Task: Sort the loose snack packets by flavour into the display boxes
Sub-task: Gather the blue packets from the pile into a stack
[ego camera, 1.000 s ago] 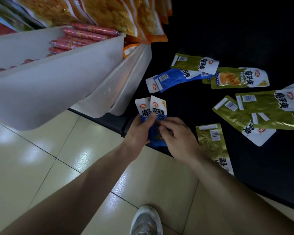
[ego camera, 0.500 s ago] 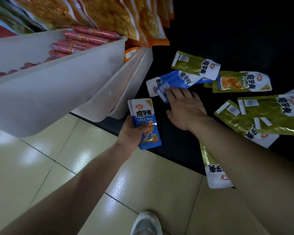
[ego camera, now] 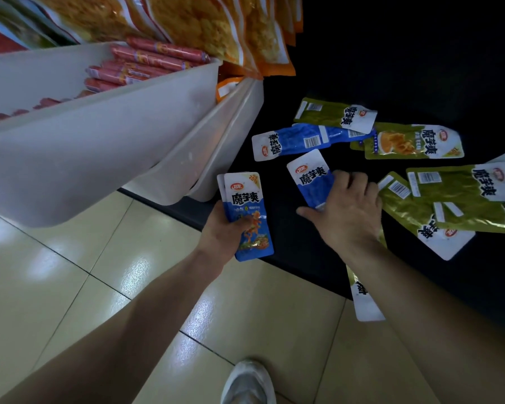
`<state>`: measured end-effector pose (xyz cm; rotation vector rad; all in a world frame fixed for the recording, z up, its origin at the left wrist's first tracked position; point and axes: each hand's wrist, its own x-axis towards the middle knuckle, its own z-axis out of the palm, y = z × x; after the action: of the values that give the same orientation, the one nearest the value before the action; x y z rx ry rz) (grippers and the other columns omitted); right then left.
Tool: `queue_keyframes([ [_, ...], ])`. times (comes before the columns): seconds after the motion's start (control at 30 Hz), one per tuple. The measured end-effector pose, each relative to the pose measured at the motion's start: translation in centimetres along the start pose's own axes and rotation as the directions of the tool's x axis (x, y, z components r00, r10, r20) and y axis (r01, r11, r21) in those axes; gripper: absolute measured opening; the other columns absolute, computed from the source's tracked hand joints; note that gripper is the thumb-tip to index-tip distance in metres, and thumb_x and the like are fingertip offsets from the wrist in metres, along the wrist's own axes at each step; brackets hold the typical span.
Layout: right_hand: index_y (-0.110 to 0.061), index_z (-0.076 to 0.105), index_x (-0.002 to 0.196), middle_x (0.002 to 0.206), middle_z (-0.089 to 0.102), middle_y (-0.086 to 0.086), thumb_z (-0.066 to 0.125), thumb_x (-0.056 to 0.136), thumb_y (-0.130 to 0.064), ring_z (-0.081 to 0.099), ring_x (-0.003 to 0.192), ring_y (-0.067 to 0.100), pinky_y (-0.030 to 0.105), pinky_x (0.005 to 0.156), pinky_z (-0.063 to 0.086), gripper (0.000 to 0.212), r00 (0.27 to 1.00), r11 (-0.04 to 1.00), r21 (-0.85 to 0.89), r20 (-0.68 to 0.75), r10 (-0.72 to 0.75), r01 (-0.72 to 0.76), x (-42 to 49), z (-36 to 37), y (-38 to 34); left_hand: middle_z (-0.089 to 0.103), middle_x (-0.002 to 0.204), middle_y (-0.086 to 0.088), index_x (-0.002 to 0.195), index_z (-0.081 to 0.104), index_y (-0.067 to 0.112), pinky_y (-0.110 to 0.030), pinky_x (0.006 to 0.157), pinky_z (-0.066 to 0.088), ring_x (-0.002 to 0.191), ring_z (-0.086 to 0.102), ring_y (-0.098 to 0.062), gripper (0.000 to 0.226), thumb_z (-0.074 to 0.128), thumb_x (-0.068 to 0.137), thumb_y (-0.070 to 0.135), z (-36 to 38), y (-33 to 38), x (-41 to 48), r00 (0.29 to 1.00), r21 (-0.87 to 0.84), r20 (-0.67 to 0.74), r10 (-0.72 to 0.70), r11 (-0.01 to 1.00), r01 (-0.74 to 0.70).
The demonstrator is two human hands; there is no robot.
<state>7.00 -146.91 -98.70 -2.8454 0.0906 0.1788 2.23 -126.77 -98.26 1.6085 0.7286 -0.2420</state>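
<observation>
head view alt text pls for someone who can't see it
A person's left grip holds a small stack of blue snack packets while the right grip holds another blue packet at a dark shelf. Green packets and a third blue packet lie loose there, beside white bins.

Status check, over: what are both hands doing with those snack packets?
Left hand grips blue stack. Right hand pinches one blue packet. Another blue packet loose on shelf, one end under green packet.

Red sausages lie near orange bags; a shoe stands on tiles.
</observation>
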Motion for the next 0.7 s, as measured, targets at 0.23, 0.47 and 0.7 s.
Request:
queue_keyframes([
  [0.23, -0.015, 0.052, 0.13, 0.126, 0.05, 0.011, 0.079, 0.083, -0.03, 0.059, 0.107, 0.034, 0.037, 0.083, 0.046, 0.056, 0.988, 0.922, 0.372, 0.062, -0.14, 0.107, 0.1, -1.0, 0.9, 0.074, 0.106, -0.006, 0.121, 0.059, 0.01, -0.042, 0.079, 0.06, 0.088, 0.074, -0.021, 0.031, 0.064, 0.092, -0.001, 0.1, 0.4, 0.2, 1.0, 0.037, -0.007, -0.004, 0.999, 0.004],
  [0.47, -0.016, 0.069, 0.12, 0.113, 0.066, 0.007, 0.053, 0.081, -0.004, 0.063, 0.092, 0.033, 0.04, 0.061, 0.057, 0.044, 0.81, 0.848, -0.023, -0.286, -0.512, 0.529, -4.9, 0.8, -0.1, 0.075, 0.099, -0.004, 0.12, 0.06, 0.009, -0.028, 0.058, 0.058, 0.075, 0.075, -0.012, 0.033, 0.066, 0.09, -0.002, -0.8, 0.6, 0.1, 0.996, -0.014, -0.082, 0.04, 0.999, -0.041],
  [0.7, -0.018, 0.064, 0.127, 0.132, 0.056, 0.012, 0.076, 0.081, -0.028, 0.056, 0.113, 0.036, 0.05, 0.087, 0.051, 0.049, 0.903, 0.904, 0.001, -0.054, -0.426, 0.427, -6.6, 3.2, 0.7, 0.074, 0.101, -0.003, 0.119, 0.058, 0.01, -0.033, 0.065, 0.061, 0.078, 0.075, -0.012, 0.031, 0.066, 0.091, 0.001, -1.1, -0.3, -0.2, 0.995, 0.003, -0.094, 0.025, 1.0, -0.025],
])
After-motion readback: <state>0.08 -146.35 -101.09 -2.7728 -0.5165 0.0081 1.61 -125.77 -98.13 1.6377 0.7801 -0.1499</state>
